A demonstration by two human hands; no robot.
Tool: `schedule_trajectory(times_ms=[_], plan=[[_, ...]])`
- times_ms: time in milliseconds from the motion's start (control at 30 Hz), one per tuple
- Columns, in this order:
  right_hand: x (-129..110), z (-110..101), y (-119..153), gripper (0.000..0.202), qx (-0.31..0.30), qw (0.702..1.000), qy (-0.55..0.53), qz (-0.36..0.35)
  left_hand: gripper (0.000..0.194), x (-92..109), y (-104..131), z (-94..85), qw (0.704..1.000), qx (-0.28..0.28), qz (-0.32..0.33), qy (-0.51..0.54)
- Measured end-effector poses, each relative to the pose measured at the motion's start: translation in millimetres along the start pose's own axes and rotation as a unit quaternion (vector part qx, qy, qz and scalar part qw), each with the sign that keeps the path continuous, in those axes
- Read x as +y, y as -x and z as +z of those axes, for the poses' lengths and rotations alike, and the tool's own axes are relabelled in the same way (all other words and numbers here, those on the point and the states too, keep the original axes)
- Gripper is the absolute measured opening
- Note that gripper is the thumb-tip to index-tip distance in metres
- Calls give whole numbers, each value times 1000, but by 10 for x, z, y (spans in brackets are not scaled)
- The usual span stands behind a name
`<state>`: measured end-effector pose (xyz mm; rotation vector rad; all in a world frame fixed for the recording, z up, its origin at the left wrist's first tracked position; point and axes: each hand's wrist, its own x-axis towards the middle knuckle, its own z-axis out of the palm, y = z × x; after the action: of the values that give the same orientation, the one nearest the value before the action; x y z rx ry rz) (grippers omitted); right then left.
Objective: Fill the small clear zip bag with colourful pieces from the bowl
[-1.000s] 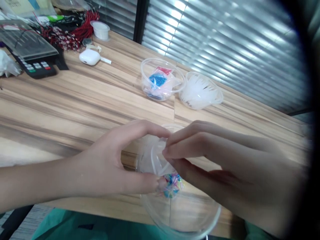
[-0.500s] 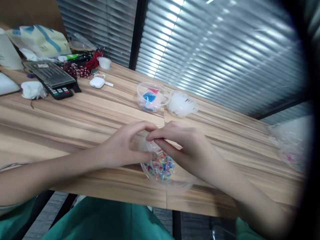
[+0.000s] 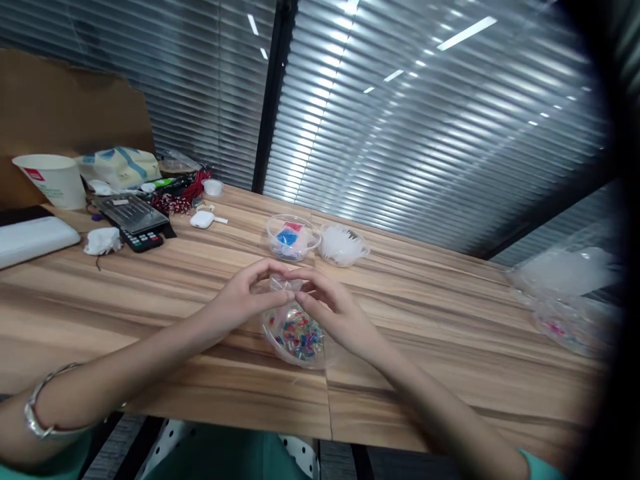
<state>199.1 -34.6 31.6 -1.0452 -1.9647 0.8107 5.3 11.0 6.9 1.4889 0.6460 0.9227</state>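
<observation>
I see two hands meeting over one clear bowl (image 3: 304,363) of colourful bits (image 3: 300,335), too jumbled to count, near the counter's (image 3: 430,320) front edge. The left hand's (image 3: 243,295) grip is closed around one clear plastic piece (image 3: 285,284); I can't tell whether the right hand's (image 3: 337,305), its fingertips partly hidden, holds it too. Two clear tubs (image 3: 271,241) stand behind, and plastic wrapping (image 3: 565,277) blurs into shadow far right.

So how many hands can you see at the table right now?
2: the left hand and the right hand, fingertips close together by some clear plastic, over the far side of the bowl of colourful bits. No other hand shows.
</observation>
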Motion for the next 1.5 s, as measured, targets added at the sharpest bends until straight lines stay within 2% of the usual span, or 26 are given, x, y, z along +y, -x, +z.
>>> schedule_trajectory(times_ms=[100, 400, 500, 600, 700, 867, 933, 1033, 1200, 1333, 1500], plan=[[10, 73, -36, 31, 13, 997, -68, 30, 28, -3, -7, 1, 1000, 21, -11, 14], [-56, 139, 2, 61, -47, 997, -49, 26, 32, -31, -8, 25, 1000, -2, -6, -11], [-32, 135, -8, 54, -54, 992, -104, 45, 33, -42, 0, 14, 1000, -2, -2, -20], [3, 116, -16, 42, -42, 981, -175, 73, 38, -76, 12, 3, 999, 1, -33, 35], [43, 117, -4, 38, -6, 973, -218, 75, 36, -108, 8, -4, 998, 5, -45, 51], [102, 163, 49, 27, 178, 948, -261, 30, 19, -102, -20, -6, 997, 42, -48, 30], [127, 155, 63, 25, 224, 937, -266, 20, 14, -93, -24, -13, 997, 44, -42, 41], [188, 77, 55, 22, 247, 931, -268, 2, 12, -94, -23, -44, 999, 32, -21, 27], [390, -115, -9, 22, 276, 947, -158, -52, 16, -102, -25, -99, 999, 22, -16, -20], [541, -144, -54, 24, 261, 934, -245, -13, 12, -121, -42, -116, 999, 13, -6, -43], [567, -97, -79, 25, 258, 919, -297, -10, 12, -163, -56, -143, 996, -14, 23, -89]])
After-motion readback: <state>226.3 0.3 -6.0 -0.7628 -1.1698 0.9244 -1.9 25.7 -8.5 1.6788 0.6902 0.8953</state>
